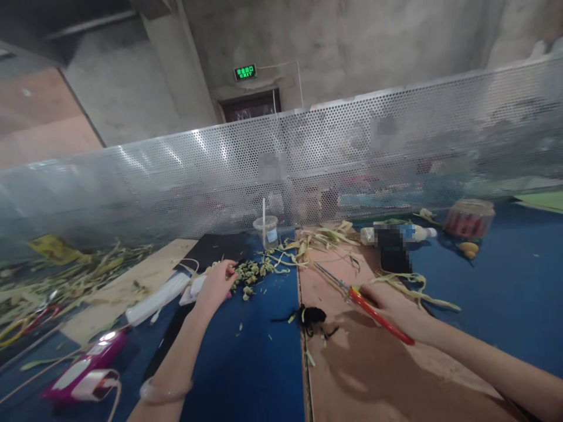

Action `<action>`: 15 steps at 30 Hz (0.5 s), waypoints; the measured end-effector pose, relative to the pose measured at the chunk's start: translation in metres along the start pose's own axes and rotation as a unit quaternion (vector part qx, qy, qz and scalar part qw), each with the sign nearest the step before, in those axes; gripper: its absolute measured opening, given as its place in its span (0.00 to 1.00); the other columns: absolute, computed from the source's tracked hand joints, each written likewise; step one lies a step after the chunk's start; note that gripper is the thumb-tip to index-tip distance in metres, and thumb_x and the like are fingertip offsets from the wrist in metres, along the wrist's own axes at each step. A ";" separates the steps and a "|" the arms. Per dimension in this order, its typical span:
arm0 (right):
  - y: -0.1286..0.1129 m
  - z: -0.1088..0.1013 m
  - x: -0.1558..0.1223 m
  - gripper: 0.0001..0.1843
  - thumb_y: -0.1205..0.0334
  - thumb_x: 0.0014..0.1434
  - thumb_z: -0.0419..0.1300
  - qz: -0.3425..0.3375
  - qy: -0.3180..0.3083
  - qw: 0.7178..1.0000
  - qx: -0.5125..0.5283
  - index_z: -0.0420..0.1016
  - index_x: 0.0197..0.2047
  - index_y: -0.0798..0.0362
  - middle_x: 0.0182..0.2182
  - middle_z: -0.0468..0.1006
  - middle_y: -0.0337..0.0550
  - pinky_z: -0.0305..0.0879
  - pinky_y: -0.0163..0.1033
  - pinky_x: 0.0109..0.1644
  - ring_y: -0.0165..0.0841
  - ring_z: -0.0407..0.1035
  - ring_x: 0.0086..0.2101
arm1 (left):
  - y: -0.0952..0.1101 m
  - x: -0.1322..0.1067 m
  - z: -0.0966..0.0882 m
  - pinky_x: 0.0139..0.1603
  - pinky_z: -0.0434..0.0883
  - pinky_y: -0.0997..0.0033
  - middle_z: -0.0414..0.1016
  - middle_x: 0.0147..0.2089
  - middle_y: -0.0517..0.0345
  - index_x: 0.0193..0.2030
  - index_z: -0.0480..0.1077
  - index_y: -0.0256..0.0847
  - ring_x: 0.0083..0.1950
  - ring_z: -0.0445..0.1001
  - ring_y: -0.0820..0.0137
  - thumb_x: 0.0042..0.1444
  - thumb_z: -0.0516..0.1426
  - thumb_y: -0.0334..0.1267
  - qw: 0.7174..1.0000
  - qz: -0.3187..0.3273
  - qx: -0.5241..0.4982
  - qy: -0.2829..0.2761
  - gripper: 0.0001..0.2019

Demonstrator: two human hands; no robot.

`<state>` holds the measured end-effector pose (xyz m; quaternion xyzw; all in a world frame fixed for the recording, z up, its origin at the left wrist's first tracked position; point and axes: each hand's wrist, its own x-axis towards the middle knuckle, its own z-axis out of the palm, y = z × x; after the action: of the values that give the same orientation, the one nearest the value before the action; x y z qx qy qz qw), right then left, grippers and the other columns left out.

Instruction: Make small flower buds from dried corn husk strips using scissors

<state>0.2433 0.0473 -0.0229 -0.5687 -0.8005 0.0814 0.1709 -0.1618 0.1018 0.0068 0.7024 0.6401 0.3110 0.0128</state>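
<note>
- One red-handled tool [382, 321] is in the right hand [391, 302]. The fingers are closed around it, and its thin metal end points away and to the left, over the pinkish board [345, 354].
- One left hand [217, 286] is at the near left side of a pile of small green bits [248, 274]. Its fingers are bent, but I cannot tell if they pinch anything.
- One fuzzy black bundle [313, 315] lies between the hands, mostly on the board. A thin strand pokes out over the blue table [259, 363].
- Many pale dry strips [325, 237] are spread on the far part of the board, and some lie near the right hand.
- One clear cup [266, 225] with a white straw stands just behind the green bits.
- One bottle [416, 232] lies on its side past the right hand, with a round tub [470, 218] farther right.
- One shiny purple thing [83, 366] sits at the near left, and a long white pack [158, 299] lies between it and the left hand.
- One wide metal screen with little holes [197, 176] stands behind everything on the table. A green exit sign [245, 72] glows above it.
</note>
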 end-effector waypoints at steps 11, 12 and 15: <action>0.007 0.009 -0.001 0.17 0.50 0.54 0.49 -0.014 0.042 0.988 -0.147 0.66 0.37 0.55 0.31 0.75 0.51 0.56 0.39 0.32 0.44 0.70 0.33 | -0.002 -0.003 -0.013 0.43 0.67 0.67 0.72 0.35 0.57 0.46 0.66 0.42 0.38 0.72 0.66 0.49 0.52 0.44 0.994 0.035 -0.020 -0.106 0.17; 0.008 0.008 -0.001 0.17 0.51 0.54 0.49 -0.007 0.034 0.989 -0.143 0.65 0.38 0.56 0.32 0.75 0.52 0.57 0.39 0.31 0.44 0.70 0.33 | 0.000 -0.004 -0.019 0.43 0.67 0.68 0.72 0.34 0.58 0.45 0.66 0.43 0.38 0.72 0.67 0.48 0.52 0.44 0.991 0.036 -0.029 -0.123 0.17; 0.009 0.003 -0.001 0.18 0.53 0.54 0.50 0.019 0.008 0.991 -0.135 0.65 0.42 0.57 0.32 0.76 0.53 0.57 0.38 0.29 0.45 0.71 0.33 | 0.009 -0.009 -0.031 0.41 0.67 0.69 0.73 0.35 0.59 0.45 0.66 0.45 0.36 0.72 0.68 0.47 0.53 0.44 0.978 0.030 -0.048 -0.200 0.18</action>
<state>0.2505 0.0500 -0.0288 -0.6021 -0.7919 -0.0290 0.0979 -0.1683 0.0801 0.0318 0.7679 0.5876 0.1945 0.1648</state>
